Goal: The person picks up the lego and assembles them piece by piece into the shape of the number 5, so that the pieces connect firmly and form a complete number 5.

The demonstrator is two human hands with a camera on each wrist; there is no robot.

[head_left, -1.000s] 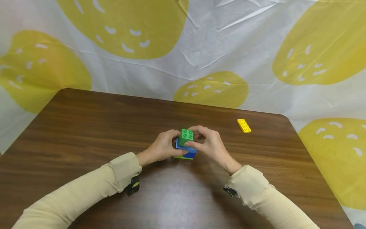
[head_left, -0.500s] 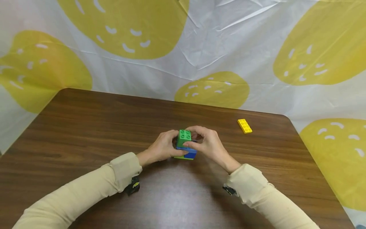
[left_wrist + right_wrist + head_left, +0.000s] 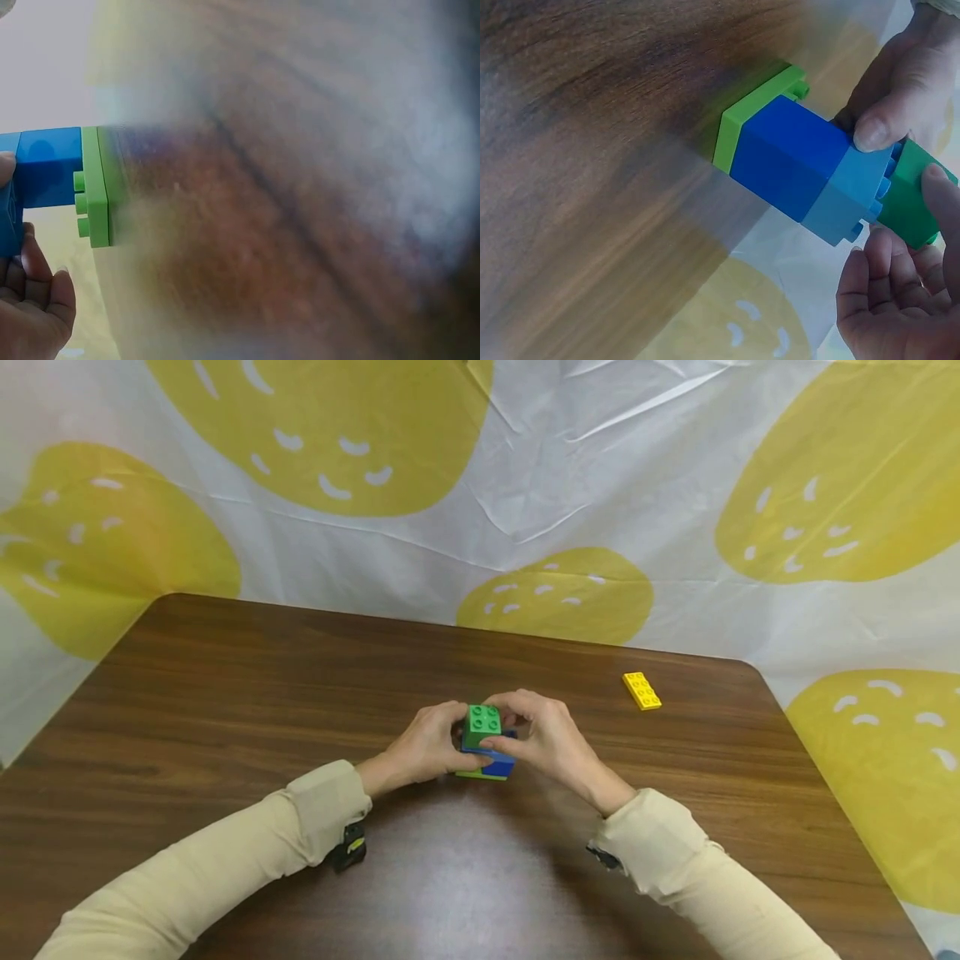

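At the middle of the brown table (image 3: pixel 225 693) stands a small stack: a lime plate (image 3: pixel 472 774) at the bottom, blue bricks (image 3: pixel 498 763) on it and a green brick (image 3: pixel 481 721) on top. My left hand (image 3: pixel 431 743) grips the blue bricks from the left, its thumb (image 3: pixel 876 129) on the light blue brick (image 3: pixel 847 196). My right hand (image 3: pixel 547 739) pinches the green brick (image 3: pixel 913 201) from the right. In the right wrist view the lime plate (image 3: pixel 751 120) and dark blue brick (image 3: pixel 787 159) show side on. The left wrist view shows the blue brick (image 3: pixel 46 166) and lime plate (image 3: pixel 96 187).
A flat yellow plate brick (image 3: pixel 641 690) lies alone near the table's far right corner. A white sheet with large yellow shapes (image 3: pixel 555 593) hangs behind and around the table. Both cream sleeves (image 3: pixel 225 860) rest over the near part of the table.
The green brick has come down and slightly left, from a tilted position to sitting level on the blue bricks. Both hands have stayed around the stack.
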